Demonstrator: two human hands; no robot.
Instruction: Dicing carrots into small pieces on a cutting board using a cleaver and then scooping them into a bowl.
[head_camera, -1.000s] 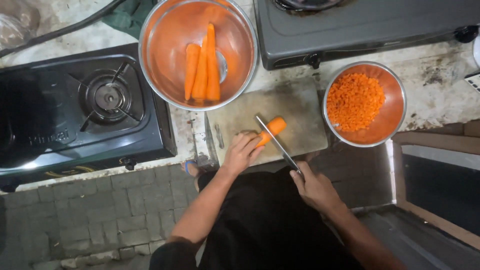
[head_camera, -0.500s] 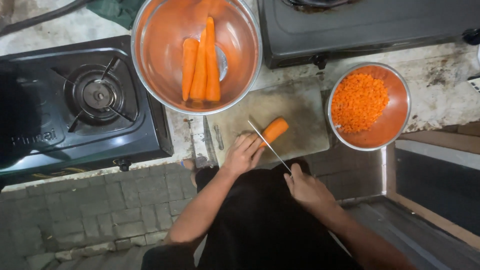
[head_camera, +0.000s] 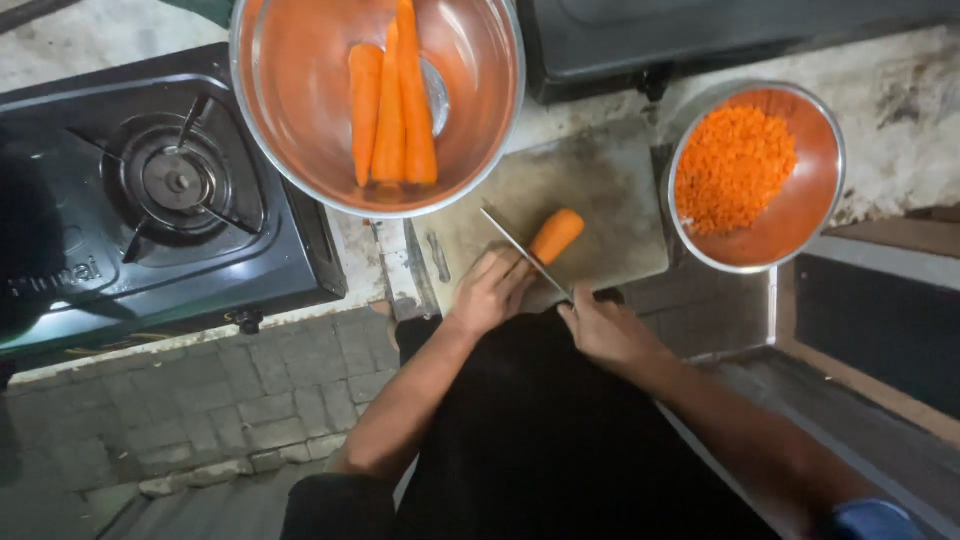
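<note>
A black single-burner gas stove (head_camera: 170, 200) is seen at the left. Whole peeled carrots are held in a large round steel bowl (head_camera: 300, 110), chopped carrot in a smaller steel bowl (head_camera: 810, 215). On the worn grey cutting board (head_camera: 600, 190), a peeled orange carrot piece (head_camera: 556, 236) is pinned by the left hand (head_camera: 490, 290). A long steel knife (head_camera: 522, 250) is gripped by the right hand (head_camera: 605, 325), its blade laid across the carrot's near end.

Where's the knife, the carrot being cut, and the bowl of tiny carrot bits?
Knife (head_camera: 522, 252), head view, middle of the blade.
Carrot (head_camera: 557, 236), head view, middle of its body.
Bowl (head_camera: 830, 190), head view, right rim.
</note>
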